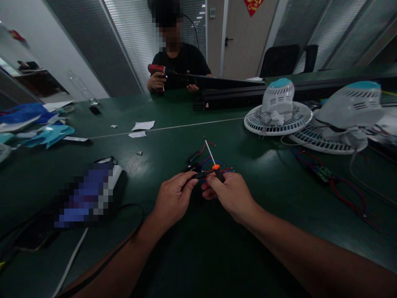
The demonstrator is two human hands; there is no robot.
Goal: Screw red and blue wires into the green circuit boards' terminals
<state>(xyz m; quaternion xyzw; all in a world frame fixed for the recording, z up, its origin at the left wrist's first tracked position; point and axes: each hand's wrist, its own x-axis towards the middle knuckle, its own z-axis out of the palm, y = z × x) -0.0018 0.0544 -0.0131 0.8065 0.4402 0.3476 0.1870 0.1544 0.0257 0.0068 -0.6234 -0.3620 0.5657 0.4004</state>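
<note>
In the middle of the head view, my left hand pinches a small dark part between thumb and fingers; its exact kind is too small to make out. My right hand is closed around a screwdriver with a black and orange handle, its thin shaft pointing up and away from me. The right fingertips also reach the dark part. Red and blue wires spread out just beyond both hands. Past them, a small black piece with a red wire lies on the green table.
Two white fan housings with grilles stand at the right, near a circuit board with wires. A pixelated object lies at left by cables. Paper scraps and a bottle are farther back. Opposite, a person holds a red drill.
</note>
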